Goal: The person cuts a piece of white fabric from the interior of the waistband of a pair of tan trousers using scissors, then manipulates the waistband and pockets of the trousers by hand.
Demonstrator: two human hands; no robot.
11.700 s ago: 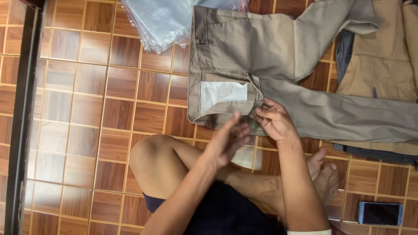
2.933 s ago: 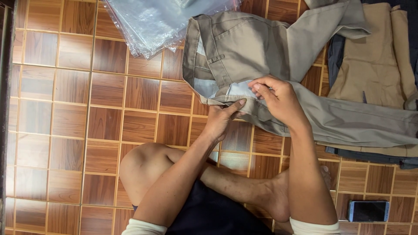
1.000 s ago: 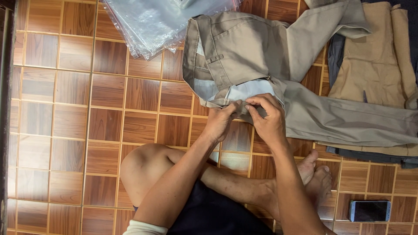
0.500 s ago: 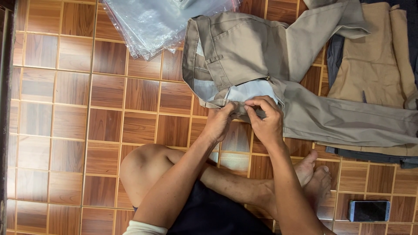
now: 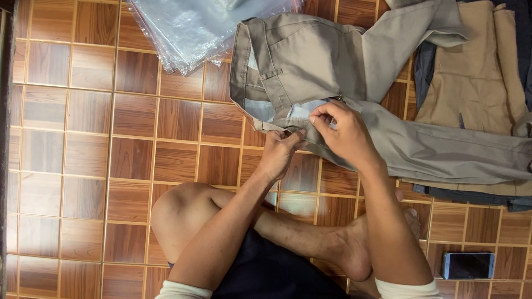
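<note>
A pair of khaki trousers (image 5: 316, 55) lies spread on the brown tiled floor in front of me, waistband to the left, legs running right. My left hand (image 5: 280, 152) pinches the near edge of the waistband at the fly. My right hand (image 5: 343, 133) grips the fabric just beside it, fingers curled over the pale inner lining. Both hands meet at the open front of the trousers. I sit cross-legged, with my bare knee and foot below the hands.
A stack of clear plastic bags (image 5: 194, 27) lies at the top, left of the trousers. More folded tan and dark garments (image 5: 476, 72) lie at the right. A phone (image 5: 468, 266) rests on the tiles at bottom right. A dark frame (image 5: 5, 138) runs down the left edge.
My hands have stayed at the trousers' fly. The pale lining that showed wide a second ago is now mostly folded under, and both hands have shifted slightly.
</note>
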